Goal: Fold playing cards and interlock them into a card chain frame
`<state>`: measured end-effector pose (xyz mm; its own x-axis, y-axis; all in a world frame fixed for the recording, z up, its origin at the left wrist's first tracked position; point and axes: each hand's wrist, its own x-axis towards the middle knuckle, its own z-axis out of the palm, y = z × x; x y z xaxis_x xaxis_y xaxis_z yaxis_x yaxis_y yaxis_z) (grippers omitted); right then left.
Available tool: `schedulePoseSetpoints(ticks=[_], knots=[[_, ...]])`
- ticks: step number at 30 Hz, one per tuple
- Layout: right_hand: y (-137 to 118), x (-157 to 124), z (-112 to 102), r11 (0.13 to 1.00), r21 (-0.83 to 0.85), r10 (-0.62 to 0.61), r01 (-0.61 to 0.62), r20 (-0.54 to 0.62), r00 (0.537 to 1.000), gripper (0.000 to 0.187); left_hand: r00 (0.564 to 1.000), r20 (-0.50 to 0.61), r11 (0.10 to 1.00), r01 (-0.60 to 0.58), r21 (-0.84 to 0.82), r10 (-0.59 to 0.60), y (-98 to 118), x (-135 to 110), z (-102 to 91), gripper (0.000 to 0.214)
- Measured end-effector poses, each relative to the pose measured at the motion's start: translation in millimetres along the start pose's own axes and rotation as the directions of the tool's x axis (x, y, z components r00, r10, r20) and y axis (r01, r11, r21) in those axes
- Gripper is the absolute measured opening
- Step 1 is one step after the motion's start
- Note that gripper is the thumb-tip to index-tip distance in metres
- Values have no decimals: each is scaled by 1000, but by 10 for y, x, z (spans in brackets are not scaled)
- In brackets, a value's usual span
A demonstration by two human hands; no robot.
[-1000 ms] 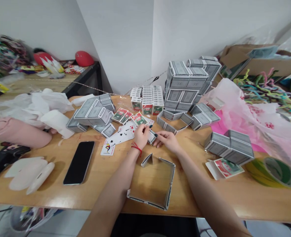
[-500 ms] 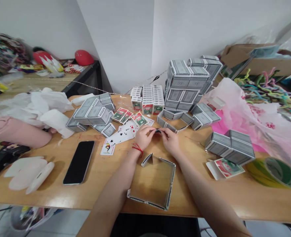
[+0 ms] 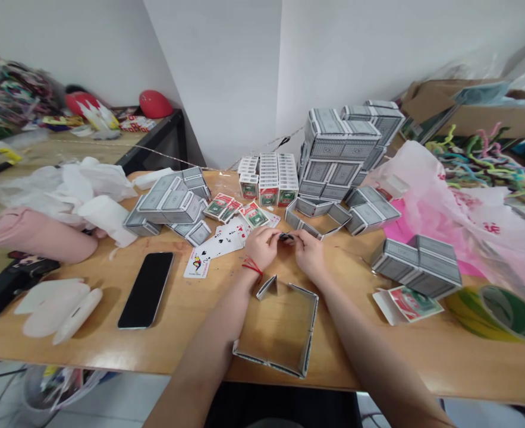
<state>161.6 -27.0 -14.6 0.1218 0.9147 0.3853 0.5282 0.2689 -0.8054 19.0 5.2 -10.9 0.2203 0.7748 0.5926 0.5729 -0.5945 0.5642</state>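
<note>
My left hand and my right hand meet over the wooden table, fingertips pinched together on a playing card seen nearly edge-on. A red string circles my left wrist. Just in front of my hands lies an open frame of joined cards. Face-up loose cards spread to the left of my left hand. Small red-and-green card boxes stand in rows behind.
A black phone lies at the left front beside a white case. Grey card-block structures pile up behind, at left and at right. Pink plastic bag, tape roll, pink roll and tissue flank the sides.
My hands came together: a second ago the right hand held the card flat near the table; now both pinch it edge-on, slightly higher and farther away.
</note>
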Motion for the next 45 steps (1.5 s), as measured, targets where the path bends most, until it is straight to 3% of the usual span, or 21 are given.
schedulePoseSetpoints(ticks=[14,19,36,45], knots=[[-54,-37,4,997,49,61,-59,-40,997,18,1000,-9,999,24,-44,-25,-60,-7,-58,24],[-43,-19,-30,997,-15,80,-82,-82,993,18,998,48,992,-33,-125,39,-9,-21,-73,19],[-89,-76,-31,997,-83,0,4,48,999,22,999,27,976,34,-217,-29,-22,18,-32,11],[-106,-104,-14,996,-90,22,-20,19,1000,22,998,13,977,66,-202,-65,49,-12,-24,13]])
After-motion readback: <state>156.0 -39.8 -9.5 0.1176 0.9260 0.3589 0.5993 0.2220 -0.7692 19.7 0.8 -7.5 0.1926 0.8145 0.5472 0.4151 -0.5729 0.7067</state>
